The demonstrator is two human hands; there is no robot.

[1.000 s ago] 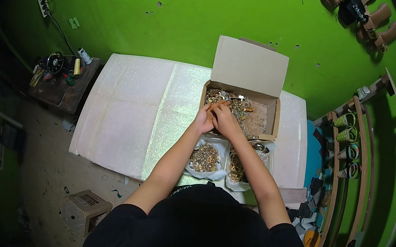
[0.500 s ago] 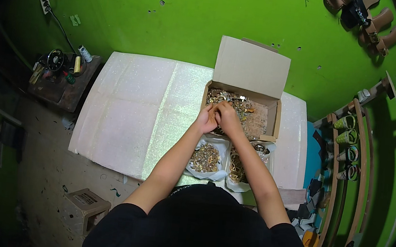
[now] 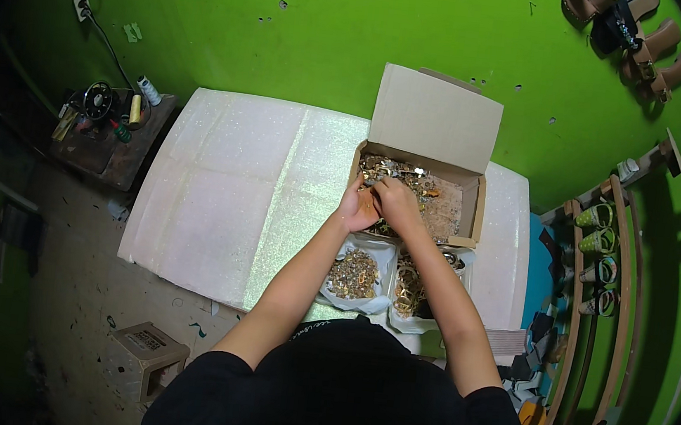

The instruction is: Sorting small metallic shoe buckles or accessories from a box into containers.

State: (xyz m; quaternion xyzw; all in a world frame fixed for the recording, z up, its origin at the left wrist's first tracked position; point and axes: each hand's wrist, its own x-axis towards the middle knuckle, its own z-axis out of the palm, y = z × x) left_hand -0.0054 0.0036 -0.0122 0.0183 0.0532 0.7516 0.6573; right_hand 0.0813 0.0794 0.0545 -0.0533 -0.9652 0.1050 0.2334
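An open cardboard box (image 3: 475, 210) holds a heap of small metallic pieces (image 3: 395, 169), gold and silver in colour. Over its near left part my left hand (image 3: 355, 209) lies palm up and slightly cupped, fingers pointing away from me. Nothing can be made out on its palm. Close against it, my right hand (image 3: 398, 205) has its fingers curled in a pinch; whatever they hold is hidden. Below my wrists, a bag-lined tray (image 3: 387, 260) carries a pile of small shiny bits (image 3: 353, 274). Beside it, partly under my right forearm, a second lined container (image 3: 398, 322) holds larger gold-coloured pieces (image 3: 409, 290).
The box's raised lid (image 3: 437, 111) leans back near the green wall (image 3: 335, 29). A glittery white sheet (image 3: 211, 182) covers the table. Far left stands a small machine table (image 3: 98, 146) with thread spools; on the right, a wooden rack (image 3: 617, 308) with sandals. A stool (image 3: 147, 354) stands lower left.
My hands have parted slightly, showing more of the left palm. The right hand has shifted a little to the right. The whole view has tilted slightly.
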